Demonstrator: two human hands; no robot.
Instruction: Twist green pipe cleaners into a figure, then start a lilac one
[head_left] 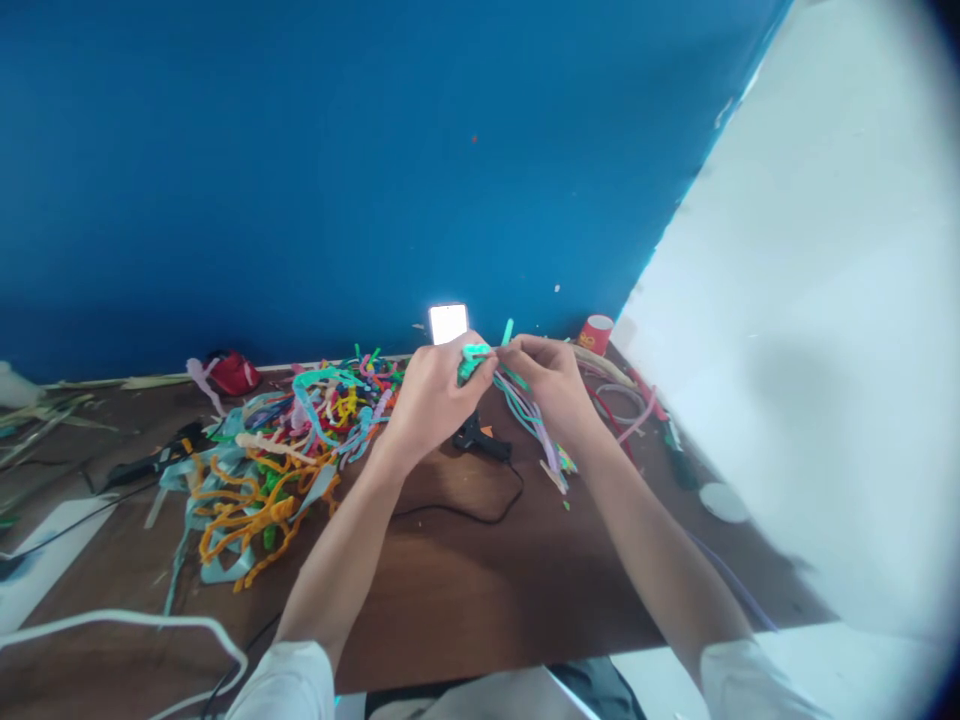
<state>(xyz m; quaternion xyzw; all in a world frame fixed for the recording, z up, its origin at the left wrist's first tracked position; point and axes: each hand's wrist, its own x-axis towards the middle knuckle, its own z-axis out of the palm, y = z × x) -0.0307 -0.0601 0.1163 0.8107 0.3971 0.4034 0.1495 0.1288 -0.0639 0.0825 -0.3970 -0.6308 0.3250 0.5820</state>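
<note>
My left hand [448, 390] is closed around a bent bundle of mint-green pipe cleaner [473, 358], held up above the table. Close beside it, my right hand [546, 375] pinches with thumb and forefinger at the same piece; a straight green end [508, 329] sticks up between the hands. Exactly what the right fingertips grip is too small to make out. Below the right hand lie long pastel pipe cleaners [534, 425]. A black glue gun [480, 440] with a cord rests on the table beneath the hands.
A large tangle of colourful pipe cleaners [277, 490] covers the table's left side, with another black tool [154, 458] beyond it. A lit phone [448, 322] leans against the blue wall. A red paper cup [596, 335] and a white disc [724, 502] are at right. A white cable [150, 620] loops near.
</note>
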